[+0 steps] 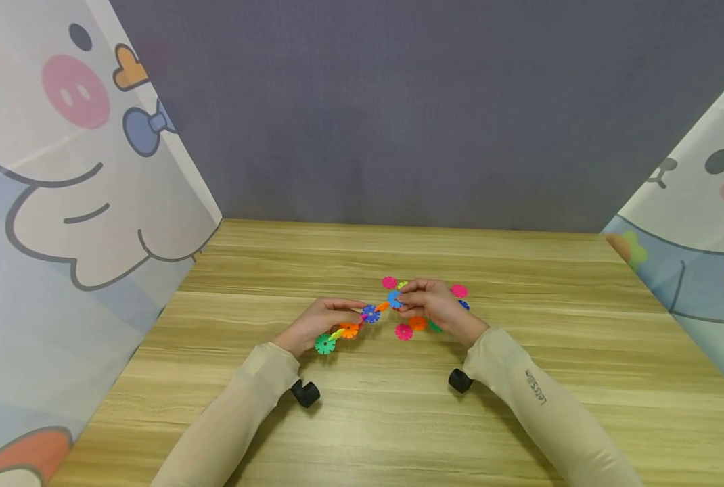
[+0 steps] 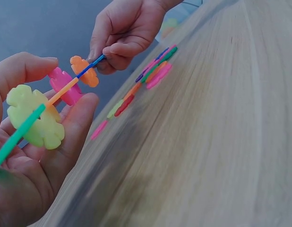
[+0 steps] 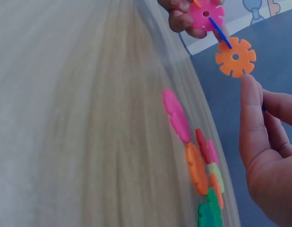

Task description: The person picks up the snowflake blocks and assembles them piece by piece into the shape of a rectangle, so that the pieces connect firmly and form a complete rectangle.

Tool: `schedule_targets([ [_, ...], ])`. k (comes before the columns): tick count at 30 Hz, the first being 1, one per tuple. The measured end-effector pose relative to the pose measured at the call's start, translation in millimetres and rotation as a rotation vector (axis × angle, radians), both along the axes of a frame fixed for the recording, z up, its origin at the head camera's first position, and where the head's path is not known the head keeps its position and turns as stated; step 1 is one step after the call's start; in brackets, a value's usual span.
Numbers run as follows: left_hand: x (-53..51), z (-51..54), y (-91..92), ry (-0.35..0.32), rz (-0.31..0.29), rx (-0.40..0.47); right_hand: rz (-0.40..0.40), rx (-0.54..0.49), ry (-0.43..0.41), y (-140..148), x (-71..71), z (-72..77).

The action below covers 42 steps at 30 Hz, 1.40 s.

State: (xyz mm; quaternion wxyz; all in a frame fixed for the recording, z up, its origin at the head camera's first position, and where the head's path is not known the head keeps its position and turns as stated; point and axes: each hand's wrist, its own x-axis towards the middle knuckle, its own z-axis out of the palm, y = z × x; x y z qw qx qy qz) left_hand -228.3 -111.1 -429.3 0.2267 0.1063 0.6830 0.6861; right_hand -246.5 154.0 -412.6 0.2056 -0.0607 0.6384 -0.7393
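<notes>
Left panel (image 1: 173, 196): pale, printed with a cartoon figure that has a pink snout; it meets the grey backdrop (image 1: 374, 108) along an upright edge.
Left sleeve (image 1: 228, 423): beige, reaching over the wooden table (image 1: 368, 419), with a black wrist camera (image 1: 306, 393) beside the cuff.
Left hand (image 1: 319, 321): thumb and finger pinch the pink disc in the chain; the green end lies over the palm side.
Chain: seven slotted discs joined edge to edge, held above the table between the two hands. In order come a green disc (image 1: 325, 344), a yellow disc (image 1: 336, 335), an orange disc (image 1: 350, 330), a pink disc (image 2: 64, 86), a blue disc (image 1: 371, 313), a second orange disc (image 3: 236, 57) and a light blue disc (image 1: 394, 299).
Loose discs: on the table below and around the right hand; pink ones (image 1: 404, 331), a yellow-green one (image 1: 402, 285), a red one (image 3: 202, 145), orange ones (image 1: 418, 324), a green one (image 3: 210, 210) and a dark blue one (image 1: 463, 306).
Right hand (image 1: 432, 301): thumb and fingertips grip the light blue disc at the chain's right end.
Right sleeve (image 1: 545, 399): beige, with dark lettering.
Right panel (image 1: 699, 203): pale cartoon print.
</notes>
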Motion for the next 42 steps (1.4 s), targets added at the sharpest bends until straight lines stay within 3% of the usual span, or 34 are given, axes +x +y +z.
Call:
schedule_targets([
  [12,0.3,2.5,-0.9,0.002,0.0,-0.026,0.003,0.027,0.004,-2.8,0.8,-0.5],
  [31,-0.3,4.1,3.8,0.01,0.043,-0.151,-0.003,0.051,0.034,-3.3,-1.7,-7.3],
  [42,-1.4,3.5,9.8,0.007,0.044,-0.137,-0.013,0.006,0.024,0.5,-1.8,-10.1],
])
